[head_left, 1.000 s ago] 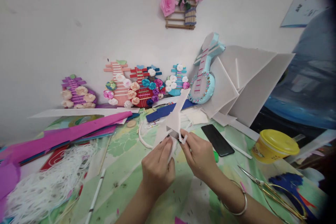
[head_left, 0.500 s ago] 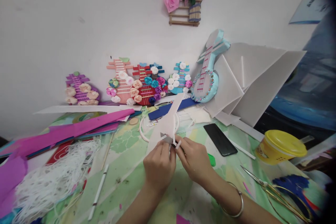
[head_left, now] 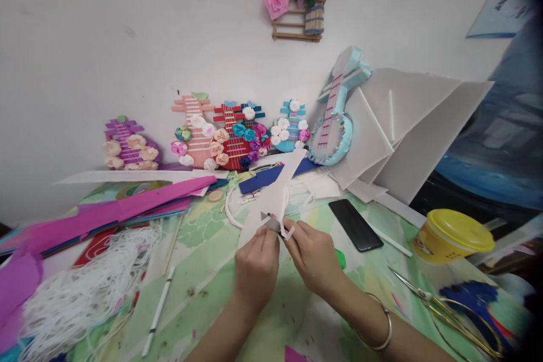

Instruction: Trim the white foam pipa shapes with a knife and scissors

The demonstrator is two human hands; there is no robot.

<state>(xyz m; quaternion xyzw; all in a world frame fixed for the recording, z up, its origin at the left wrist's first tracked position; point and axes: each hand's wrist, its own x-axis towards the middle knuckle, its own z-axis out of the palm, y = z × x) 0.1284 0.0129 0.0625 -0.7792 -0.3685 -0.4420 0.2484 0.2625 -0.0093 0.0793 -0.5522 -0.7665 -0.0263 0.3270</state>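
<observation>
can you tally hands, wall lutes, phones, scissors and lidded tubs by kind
left hand, right hand: 2
purple lute, pink lute, red lute, navy lute, small blue lute, big blue lute: 6
phone: 1
scissors: 1
tub: 1
total: 11

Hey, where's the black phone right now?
In the head view, the black phone lies on the green tablecloth, right of centre, between the right hand and the yellow tub.
</observation>
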